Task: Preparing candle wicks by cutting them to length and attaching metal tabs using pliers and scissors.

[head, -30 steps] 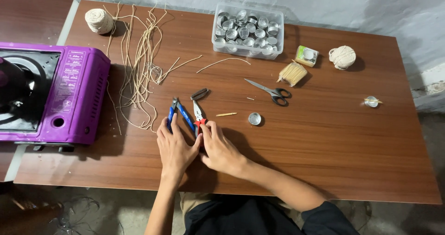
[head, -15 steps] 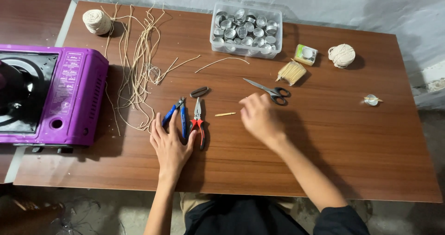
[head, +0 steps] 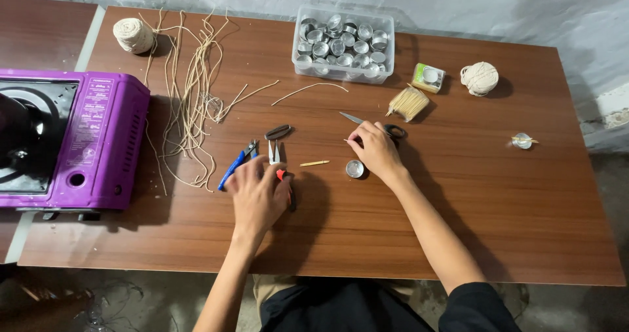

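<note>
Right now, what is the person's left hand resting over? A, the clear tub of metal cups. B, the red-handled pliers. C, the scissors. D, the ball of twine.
B: the left hand lies over the handles of the red-handled pliers, whose nose pokes out above the fingers, next to the blue-handled pliers; the scissors are by the right hand.

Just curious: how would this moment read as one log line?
left hand: on red-handled pliers | right hand: at scissors | metal cup: beside right hand
</note>
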